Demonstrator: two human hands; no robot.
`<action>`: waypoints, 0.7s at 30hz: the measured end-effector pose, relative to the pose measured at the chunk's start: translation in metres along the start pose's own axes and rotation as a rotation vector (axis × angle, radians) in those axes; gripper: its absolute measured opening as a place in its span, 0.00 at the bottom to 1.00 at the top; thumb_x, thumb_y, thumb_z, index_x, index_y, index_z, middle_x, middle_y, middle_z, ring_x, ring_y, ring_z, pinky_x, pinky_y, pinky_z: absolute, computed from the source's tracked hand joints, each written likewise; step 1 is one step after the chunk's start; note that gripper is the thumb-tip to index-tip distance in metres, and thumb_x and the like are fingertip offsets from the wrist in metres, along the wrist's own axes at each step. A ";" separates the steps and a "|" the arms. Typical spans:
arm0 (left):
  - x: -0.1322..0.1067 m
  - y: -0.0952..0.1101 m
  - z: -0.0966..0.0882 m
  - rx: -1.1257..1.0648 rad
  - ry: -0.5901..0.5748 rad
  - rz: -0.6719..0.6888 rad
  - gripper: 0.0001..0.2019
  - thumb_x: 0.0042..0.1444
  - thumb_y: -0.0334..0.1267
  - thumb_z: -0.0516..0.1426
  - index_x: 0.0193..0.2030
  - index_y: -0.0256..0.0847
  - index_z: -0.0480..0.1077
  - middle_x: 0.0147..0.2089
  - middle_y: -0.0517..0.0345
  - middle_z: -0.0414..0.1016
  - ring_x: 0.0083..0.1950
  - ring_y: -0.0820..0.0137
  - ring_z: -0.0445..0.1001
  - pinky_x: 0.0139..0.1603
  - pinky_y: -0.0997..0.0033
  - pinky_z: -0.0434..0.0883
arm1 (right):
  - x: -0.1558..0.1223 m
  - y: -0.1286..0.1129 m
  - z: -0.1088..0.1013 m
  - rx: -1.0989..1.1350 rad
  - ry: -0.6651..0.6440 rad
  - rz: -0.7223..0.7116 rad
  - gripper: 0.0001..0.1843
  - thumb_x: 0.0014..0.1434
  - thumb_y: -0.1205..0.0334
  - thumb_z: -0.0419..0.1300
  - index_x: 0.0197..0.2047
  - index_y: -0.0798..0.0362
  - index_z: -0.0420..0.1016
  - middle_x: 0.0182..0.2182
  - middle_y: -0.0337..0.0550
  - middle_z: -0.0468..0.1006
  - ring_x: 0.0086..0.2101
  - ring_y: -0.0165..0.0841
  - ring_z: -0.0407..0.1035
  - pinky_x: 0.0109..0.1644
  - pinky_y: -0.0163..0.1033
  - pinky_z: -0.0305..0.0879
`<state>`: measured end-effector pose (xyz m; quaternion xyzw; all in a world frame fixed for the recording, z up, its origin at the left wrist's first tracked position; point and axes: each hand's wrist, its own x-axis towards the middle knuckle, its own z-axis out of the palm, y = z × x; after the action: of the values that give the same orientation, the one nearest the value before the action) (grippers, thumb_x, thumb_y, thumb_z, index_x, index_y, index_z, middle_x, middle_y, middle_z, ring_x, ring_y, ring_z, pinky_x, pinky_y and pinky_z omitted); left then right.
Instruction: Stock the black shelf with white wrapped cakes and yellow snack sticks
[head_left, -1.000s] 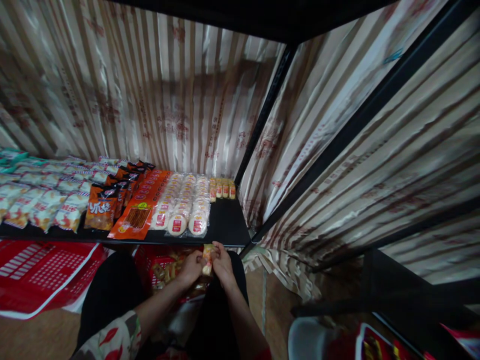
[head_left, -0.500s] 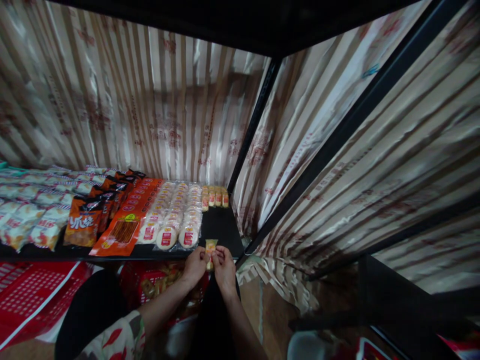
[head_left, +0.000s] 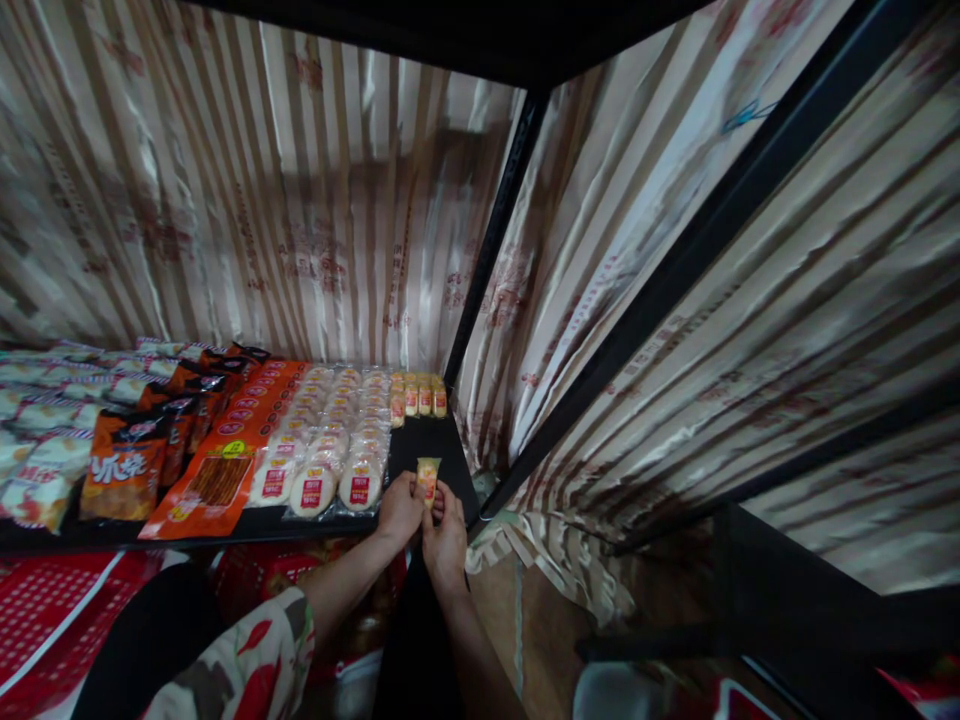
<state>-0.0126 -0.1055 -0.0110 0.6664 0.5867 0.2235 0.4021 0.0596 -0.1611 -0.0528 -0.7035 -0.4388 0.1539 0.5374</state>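
Observation:
Between my fingertips, over the front of the black shelf [head_left: 420, 440], stands a small yellow snack packet [head_left: 427, 480] with a clear wrapper end. My left hand [head_left: 400, 512] pinches it from the left, and my right hand [head_left: 445, 535] grips its lower right side. Similar small yellow packets [head_left: 425, 398] stand in short rows at the back right corner of the shelf. Left of my hands lie rows of round white wrapped cakes [head_left: 360, 483] with red labels.
Further left are a long orange snack bag [head_left: 225, 480], orange-and-black bags [head_left: 124, 465] and white bags [head_left: 49, 480]. Red baskets [head_left: 52, 610] stand below the shelf edge. A black post [head_left: 499, 235] and a slanting black bar [head_left: 675, 260] frame the right, with striped curtain [head_left: 337, 200] behind.
Both hands have moved slightly forward over the shelf with the yellow packet, which now stands more upright. My view has shifted a little, so the shelf goods appear further left.

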 end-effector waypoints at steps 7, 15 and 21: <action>0.016 0.003 0.003 0.091 -0.007 0.003 0.09 0.60 0.35 0.49 0.42 0.37 0.69 0.40 0.53 0.76 0.42 0.70 0.73 0.40 0.76 0.63 | 0.014 0.008 0.011 -0.008 0.007 0.010 0.21 0.51 0.65 0.54 0.49 0.53 0.70 0.39 0.48 0.70 0.37 0.36 0.69 0.44 0.42 0.70; 0.021 0.015 0.001 0.153 0.011 -0.078 0.15 0.59 0.34 0.48 0.51 0.35 0.68 0.48 0.43 0.70 0.47 0.65 0.71 0.45 0.72 0.65 | 0.030 0.021 0.026 -0.026 0.021 0.019 0.19 0.53 0.63 0.53 0.49 0.53 0.70 0.40 0.49 0.72 0.39 0.38 0.69 0.42 0.42 0.68; 0.035 0.013 0.008 0.082 0.074 -0.069 0.18 0.58 0.31 0.48 0.55 0.30 0.63 0.52 0.41 0.68 0.52 0.64 0.68 0.50 0.72 0.63 | 0.047 0.019 0.035 0.001 0.030 0.077 0.19 0.54 0.61 0.50 0.48 0.53 0.70 0.40 0.48 0.72 0.39 0.37 0.68 0.42 0.39 0.66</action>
<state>0.0089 -0.0744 -0.0113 0.6532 0.6323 0.2098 0.3600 0.0709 -0.1038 -0.0711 -0.7219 -0.4031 0.1643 0.5380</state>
